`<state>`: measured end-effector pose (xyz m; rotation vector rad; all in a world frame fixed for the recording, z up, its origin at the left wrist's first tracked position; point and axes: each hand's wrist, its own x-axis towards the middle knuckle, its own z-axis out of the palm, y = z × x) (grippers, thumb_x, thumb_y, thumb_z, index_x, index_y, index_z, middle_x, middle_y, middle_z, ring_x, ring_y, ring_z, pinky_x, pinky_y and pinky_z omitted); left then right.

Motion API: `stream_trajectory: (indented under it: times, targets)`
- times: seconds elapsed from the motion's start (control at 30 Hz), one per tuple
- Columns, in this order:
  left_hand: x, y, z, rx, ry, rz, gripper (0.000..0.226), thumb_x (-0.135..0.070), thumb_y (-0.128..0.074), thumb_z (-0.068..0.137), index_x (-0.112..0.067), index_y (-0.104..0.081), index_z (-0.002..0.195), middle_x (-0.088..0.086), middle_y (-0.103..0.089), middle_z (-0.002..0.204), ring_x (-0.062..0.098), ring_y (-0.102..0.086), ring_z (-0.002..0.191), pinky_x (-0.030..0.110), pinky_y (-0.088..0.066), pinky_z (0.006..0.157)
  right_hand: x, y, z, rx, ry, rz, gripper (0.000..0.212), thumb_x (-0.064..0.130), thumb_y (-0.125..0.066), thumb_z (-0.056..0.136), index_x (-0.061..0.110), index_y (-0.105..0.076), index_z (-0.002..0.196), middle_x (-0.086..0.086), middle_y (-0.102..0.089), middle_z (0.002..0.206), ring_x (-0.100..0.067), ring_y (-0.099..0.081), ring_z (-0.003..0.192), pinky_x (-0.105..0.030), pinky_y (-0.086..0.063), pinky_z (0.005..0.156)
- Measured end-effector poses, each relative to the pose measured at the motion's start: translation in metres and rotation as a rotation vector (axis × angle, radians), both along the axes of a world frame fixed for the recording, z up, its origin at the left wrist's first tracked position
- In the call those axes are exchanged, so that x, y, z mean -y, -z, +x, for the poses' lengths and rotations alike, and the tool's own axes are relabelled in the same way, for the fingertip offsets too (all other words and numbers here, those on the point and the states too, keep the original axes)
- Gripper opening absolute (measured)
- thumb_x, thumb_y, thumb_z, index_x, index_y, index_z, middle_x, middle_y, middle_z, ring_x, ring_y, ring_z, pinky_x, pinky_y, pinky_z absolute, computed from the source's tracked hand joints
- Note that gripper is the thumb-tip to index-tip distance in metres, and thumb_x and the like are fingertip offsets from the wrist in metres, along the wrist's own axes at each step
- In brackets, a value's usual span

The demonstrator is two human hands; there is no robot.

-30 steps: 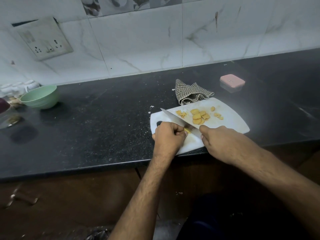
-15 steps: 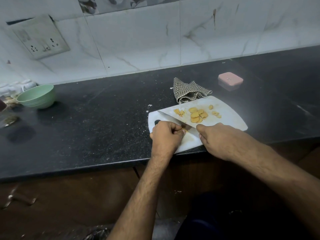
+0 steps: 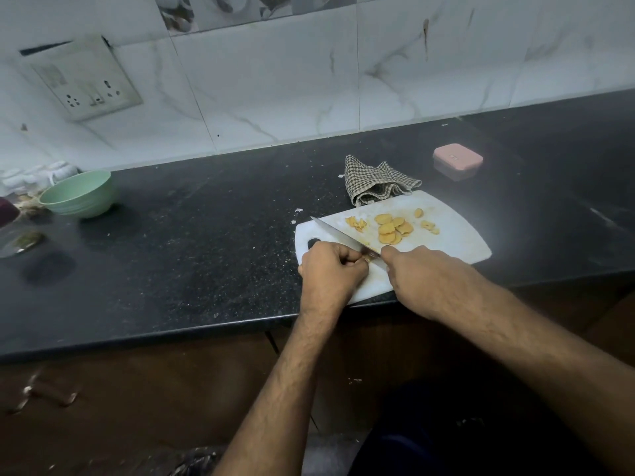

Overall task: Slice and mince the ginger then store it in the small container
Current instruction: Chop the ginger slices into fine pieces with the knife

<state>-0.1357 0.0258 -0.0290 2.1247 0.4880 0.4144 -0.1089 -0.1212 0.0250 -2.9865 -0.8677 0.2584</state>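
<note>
From the head view: was gripping the knife [image 3: 338,234] with the right hand [image 3: 417,274], fingers curled round the handle, blade lying aslant over the left part of the white cutting board [image 3: 457,242] with its tip toward the far-left corner. Was pinching a small remaining piece of ginger [image 3: 367,258] with the left hand [image 3: 330,269], fingers curled tight and knuckles turned to the blade; only a little yellow showed between the two hands. Had a heap of ginger slices [image 3: 393,228] lying in the middle of the board, some smaller bits [image 3: 356,224] just left of it and a few more to the right. Stood well apart, on the black counter [image 3: 189,242] behind and right of the board, the small container [image 3: 457,161] with its pink lid on. Lay a checked cloth [image 3: 376,183] touching the far edge of the board; sat far left a green bowl [image 3: 80,194]. Judged as slicing nearly at its end, mincing not yet begun. To finish well: better to keep the fingertips tucked behind the knuckles, since so short a piece leaves little room beside the edge; to cut thin and even with a gentle forward draw rather than a hard press; to lay the last stub flat if it rolls. Risk seen: the stub slipping, and the board hanging a little over the counter edge.
</note>
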Motion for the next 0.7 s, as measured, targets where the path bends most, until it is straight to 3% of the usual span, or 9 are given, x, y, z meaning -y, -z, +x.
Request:
stream_trajectory:
  times: [0.1, 0.4, 0.7]
  targets:
    - [-0.002, 0.001, -0.002, -0.006, -0.001, -0.005, 0.013, -0.020, -0.079, 0.080, -0.020, -0.077, 0.068, -0.016, -0.070, 0.061, -0.001, -0.059, 0.058, 0.041, -0.058, 0.088, 0.003, 0.003, 0.001, 0.027, -0.004, 0.029, 0.018, 0.027, -0.036, 0.104, 0.026, -0.042, 0.121, 0.001, -0.047, 0.081, -0.020, -0.054, 0.078, -0.036, -0.045, 0.066]
    - [0.000, -0.004, -0.002, -0.017, -0.005, -0.005, 0.019, -0.021, -0.079, 0.081, -0.025, -0.074, 0.063, -0.021, -0.070, 0.063, -0.002, -0.062, 0.062, 0.046, -0.055, 0.094, 0.014, -0.004, 0.000, -0.029, 0.021, 0.050, 0.022, 0.037, -0.029, 0.106, 0.027, -0.047, 0.114, 0.000, -0.051, 0.087, -0.021, -0.055, 0.082, -0.041, -0.053, 0.077]
    - [0.000, -0.002, -0.002, -0.006, 0.000, -0.003, 0.016, -0.022, -0.080, 0.082, -0.018, -0.076, 0.067, -0.015, -0.071, 0.064, 0.000, -0.061, 0.060, 0.039, -0.057, 0.088, 0.012, -0.004, -0.008, 0.007, 0.022, 0.002, 0.006, 0.031, -0.032, 0.105, 0.028, -0.037, 0.103, 0.002, -0.044, 0.079, -0.016, -0.047, 0.073, -0.034, -0.044, 0.067]
